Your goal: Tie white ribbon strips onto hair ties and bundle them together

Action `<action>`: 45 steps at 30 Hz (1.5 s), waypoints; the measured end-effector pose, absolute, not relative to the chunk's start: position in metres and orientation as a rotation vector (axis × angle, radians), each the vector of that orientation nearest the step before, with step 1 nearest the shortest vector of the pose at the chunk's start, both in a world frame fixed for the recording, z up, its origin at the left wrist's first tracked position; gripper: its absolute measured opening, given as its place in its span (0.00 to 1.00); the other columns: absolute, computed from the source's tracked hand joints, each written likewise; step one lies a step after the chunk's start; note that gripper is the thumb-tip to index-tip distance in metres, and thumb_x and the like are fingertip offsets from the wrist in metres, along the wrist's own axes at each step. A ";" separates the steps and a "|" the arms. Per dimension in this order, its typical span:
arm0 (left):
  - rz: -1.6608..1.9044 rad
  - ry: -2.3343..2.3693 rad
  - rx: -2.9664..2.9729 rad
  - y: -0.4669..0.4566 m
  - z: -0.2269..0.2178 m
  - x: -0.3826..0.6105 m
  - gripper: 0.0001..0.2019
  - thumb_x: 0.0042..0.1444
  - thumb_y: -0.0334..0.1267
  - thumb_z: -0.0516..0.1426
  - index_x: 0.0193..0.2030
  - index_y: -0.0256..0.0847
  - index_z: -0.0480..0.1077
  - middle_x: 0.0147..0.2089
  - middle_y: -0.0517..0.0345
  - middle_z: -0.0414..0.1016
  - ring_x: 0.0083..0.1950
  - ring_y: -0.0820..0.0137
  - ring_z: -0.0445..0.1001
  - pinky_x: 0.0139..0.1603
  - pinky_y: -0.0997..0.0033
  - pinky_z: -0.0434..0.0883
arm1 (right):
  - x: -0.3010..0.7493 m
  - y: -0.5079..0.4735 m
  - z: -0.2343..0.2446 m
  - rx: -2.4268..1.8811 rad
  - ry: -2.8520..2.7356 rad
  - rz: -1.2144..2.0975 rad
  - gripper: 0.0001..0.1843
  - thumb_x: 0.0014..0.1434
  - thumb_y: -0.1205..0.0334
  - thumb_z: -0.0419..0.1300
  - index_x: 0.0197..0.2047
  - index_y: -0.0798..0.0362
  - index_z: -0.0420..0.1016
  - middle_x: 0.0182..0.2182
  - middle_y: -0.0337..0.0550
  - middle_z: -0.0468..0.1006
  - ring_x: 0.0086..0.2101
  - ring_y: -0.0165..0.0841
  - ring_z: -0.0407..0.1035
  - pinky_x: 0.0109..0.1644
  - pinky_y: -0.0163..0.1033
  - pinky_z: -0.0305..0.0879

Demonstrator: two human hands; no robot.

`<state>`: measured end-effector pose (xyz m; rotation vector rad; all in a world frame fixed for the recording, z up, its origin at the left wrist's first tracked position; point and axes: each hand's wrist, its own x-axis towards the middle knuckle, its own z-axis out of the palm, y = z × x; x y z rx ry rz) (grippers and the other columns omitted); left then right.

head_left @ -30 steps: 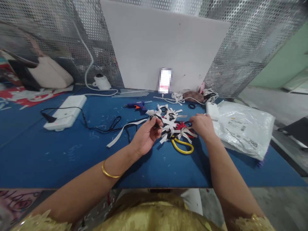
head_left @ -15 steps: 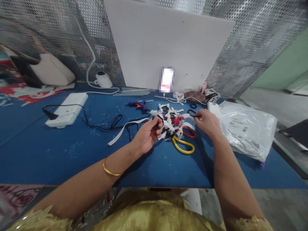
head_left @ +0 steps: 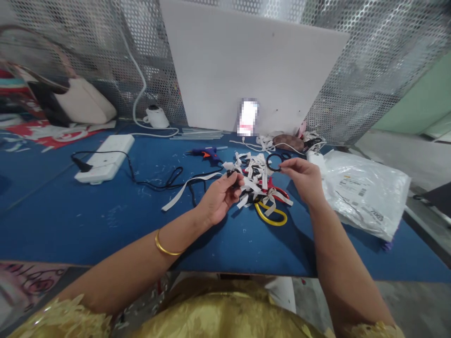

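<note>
My right hand (head_left: 302, 177) pinches a thin black hair tie (head_left: 268, 162) held up as a ring above the table. Closed around something dark, my left hand (head_left: 223, 193) is at the left side of a pile of white ribbon bows (head_left: 257, 165); only a bit of that dark thing shows between the fingers. A white ribbon bow (head_left: 273, 199) lies over the scissors with yellow handles (head_left: 275, 219). Red scissor handles (head_left: 282, 192) show partly under the pile. Another black hair tie (head_left: 286, 156) rests just behind the raised one.
A blue glue gun (head_left: 207, 153) lies behind the pile, its cord running left to a white power strip (head_left: 105, 159). Clear glue sticks (head_left: 197, 134) and a lit phone (head_left: 248, 117) are farther back. A plastic bag (head_left: 366, 192) lies at the right, a handbag (head_left: 81, 103) at far left.
The right hand has lifted a black hair tie upright into a ring. A white ribbon bow now lies on the scissor handles. The left hand stays closed in nearly the same place.
</note>
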<state>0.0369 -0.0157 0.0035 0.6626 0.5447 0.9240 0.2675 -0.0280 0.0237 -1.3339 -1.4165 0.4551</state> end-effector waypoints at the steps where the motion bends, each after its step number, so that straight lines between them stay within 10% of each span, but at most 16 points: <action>1: 0.925 0.549 0.679 -0.016 0.003 0.037 0.09 0.52 0.39 0.61 0.35 0.35 0.70 0.31 0.61 0.68 0.22 0.83 0.63 0.20 0.85 0.61 | 0.261 -0.029 0.023 -1.340 -1.462 0.329 0.05 0.51 0.63 0.58 0.32 0.54 0.73 0.31 0.42 0.76 0.33 0.33 0.70 0.40 0.39 0.65; 8: 0.924 0.612 0.769 -0.021 0.005 0.041 0.13 0.51 0.41 0.61 0.42 0.35 0.73 0.40 0.53 0.73 0.22 0.82 0.66 0.20 0.82 0.61 | 0.213 -0.046 0.009 -1.342 -1.905 -0.219 0.07 0.55 0.65 0.56 0.39 0.52 0.67 0.33 0.42 0.75 0.33 0.34 0.69 0.37 0.37 0.64; 17: 0.947 0.638 0.728 -0.023 0.003 0.042 0.11 0.46 0.37 0.65 0.36 0.36 0.74 0.27 0.64 0.66 0.21 0.86 0.59 0.19 0.87 0.56 | 0.193 -0.052 0.003 -1.026 -2.205 -0.375 0.09 0.61 0.68 0.52 0.45 0.54 0.67 0.37 0.47 0.76 0.38 0.36 0.69 0.44 0.42 0.64; 27: 1.236 0.533 0.621 0.012 0.025 0.017 0.10 0.47 0.38 0.64 0.35 0.38 0.70 0.30 0.63 0.70 0.22 0.83 0.64 0.19 0.84 0.60 | 0.245 -0.022 0.015 -1.427 -1.664 -0.263 0.09 0.60 0.62 0.52 0.39 0.51 0.73 0.34 0.41 0.77 0.35 0.34 0.70 0.41 0.38 0.64; 38: 1.202 0.535 0.527 0.019 0.023 0.014 0.07 0.52 0.36 0.60 0.37 0.36 0.70 0.28 0.63 0.68 0.21 0.84 0.63 0.19 0.84 0.60 | 0.198 0.100 0.012 -1.967 -2.341 -0.177 0.06 0.45 0.68 0.63 0.29 0.53 0.79 0.33 0.51 0.78 0.37 0.40 0.70 0.39 0.39 0.60; 45: 1.195 0.502 0.516 0.016 0.024 0.014 0.08 0.51 0.36 0.61 0.36 0.35 0.70 0.28 0.63 0.67 0.21 0.84 0.63 0.19 0.83 0.59 | 0.207 0.105 0.019 -1.737 -1.871 0.116 0.11 0.53 0.59 0.58 0.33 0.56 0.76 0.28 0.45 0.77 0.33 0.36 0.69 0.38 0.39 0.62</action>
